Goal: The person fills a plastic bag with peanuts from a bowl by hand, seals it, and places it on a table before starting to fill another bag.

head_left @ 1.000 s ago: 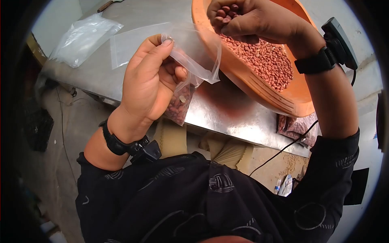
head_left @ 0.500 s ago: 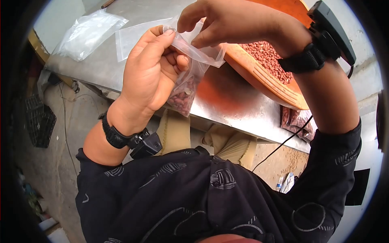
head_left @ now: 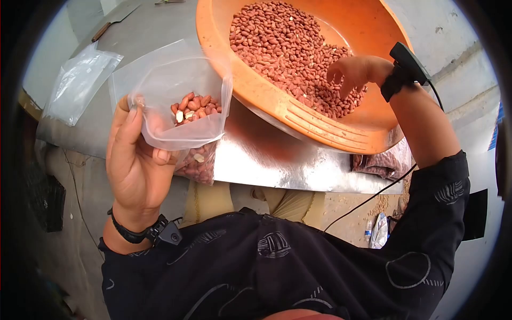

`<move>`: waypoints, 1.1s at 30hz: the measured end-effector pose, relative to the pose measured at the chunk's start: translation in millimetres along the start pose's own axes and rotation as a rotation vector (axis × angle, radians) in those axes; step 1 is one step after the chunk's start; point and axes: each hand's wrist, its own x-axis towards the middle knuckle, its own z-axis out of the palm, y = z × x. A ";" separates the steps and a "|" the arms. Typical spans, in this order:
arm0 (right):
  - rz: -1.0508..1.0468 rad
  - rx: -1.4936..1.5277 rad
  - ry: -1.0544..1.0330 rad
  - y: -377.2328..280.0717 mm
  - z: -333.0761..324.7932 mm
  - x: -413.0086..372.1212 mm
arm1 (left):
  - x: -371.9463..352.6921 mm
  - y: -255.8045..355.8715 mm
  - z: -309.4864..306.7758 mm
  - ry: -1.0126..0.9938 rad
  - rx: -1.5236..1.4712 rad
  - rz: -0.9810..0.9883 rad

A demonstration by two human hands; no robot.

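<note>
Holds open a clear, soft plastic bag (head_left: 184,134), partly filled with reddish-brown peanuts, up in front of the left hand (head_left: 136,165). Pinches its rim there between thumb and fingers, with the mouth spread wide to the right of the thumb. Shows some peanuts through that mouth, a few pale and skinless among them, and more through the clear wall low down, just right of the palm.

Reaches with the right hand (head_left: 354,77) into a large orange plastic tub (head_left: 330,125), over a broad heap of loose red-skinned peanuts (head_left: 282,50). Bends the fingers downward, with tips a little apart and nothing visibly gripped; cannot tell from here about contact with the heap. Wears a black strapped device (head_left: 408,66) on the right wrist, with a thin black cable running down from it, and another black device (head_left: 166,233) on the left.

Below the right hand, nearer the body, shows filled clear bags of peanuts (head_left: 381,161) on the shiny metal table (head_left: 277,170), beside the tub. Beyond the left hand, to its upper left, shows flat clear plastic packaging (head_left: 82,80) and, farther off, a wooden-handled metal tool (head_left: 114,24).
</note>
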 end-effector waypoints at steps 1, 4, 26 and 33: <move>0.040 -0.001 -0.057 6.7 3.1 4.6 | 0.1 -0.2 1.6 0.009 0.001 -0.002; 0.135 0.004 -0.203 17.4 15.0 16.6 | -0.5 -2.5 -0.6 0.026 0.038 0.024; -0.350 0.817 -0.194 -55.3 44.9 11.6 | 3.9 -7.1 -2.1 0.036 0.051 0.044; -0.377 0.749 -0.082 -57.9 40.4 19.2 | 1.6 -4.3 0.8 0.011 -0.005 0.004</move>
